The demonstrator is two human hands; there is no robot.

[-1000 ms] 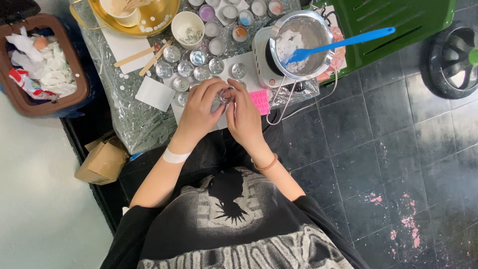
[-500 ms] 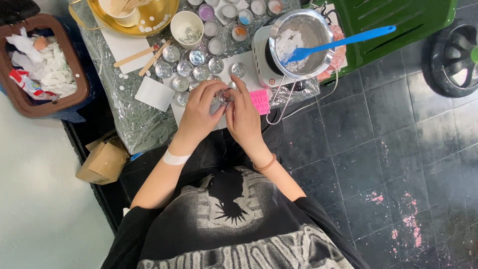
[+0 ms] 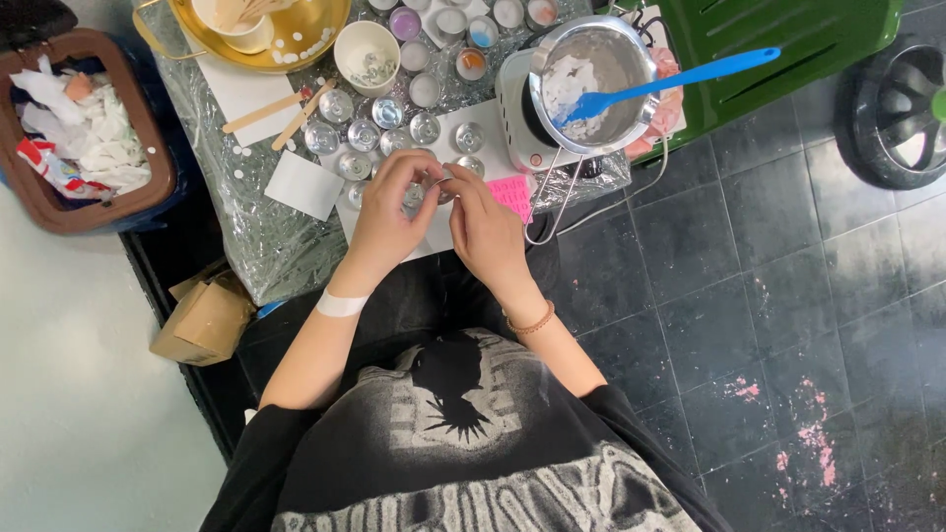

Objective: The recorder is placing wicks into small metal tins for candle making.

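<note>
Hands meet over the low table (image 3: pixel 266 246), which is wrapped in shiny film. Your left hand (image 3: pixel 386 217) and your right hand (image 3: pixel 483 232) are close together, fingertips almost touching, and between them you pinch a small metal cup (image 3: pixel 441 184). The cup is mostly hidden by your fingers, so I cannot tell what is inside it. It sits just above the white paper (image 3: pixel 439 227) near the table's front edge, beside a pink pad (image 3: pixel 512 194).

Behind your hands stand more small cups (image 3: pixel 365 135) in loose rows, some further back filled with colour. Two wooden sticks (image 3: pixel 281 110) lie to the left of them, and a white bowl (image 3: pixel 367 51) stands behind. To the right, a metal pot (image 3: pixel 601 84) rests on a white hotplate (image 3: pixel 514 118), with a blue spatula (image 3: pixel 680 77) leaning in it. A bin (image 3: pixel 89 128) full of paper stands left of the table, and a cardboard box (image 3: pixel 202 320) lies on the floor.
</note>
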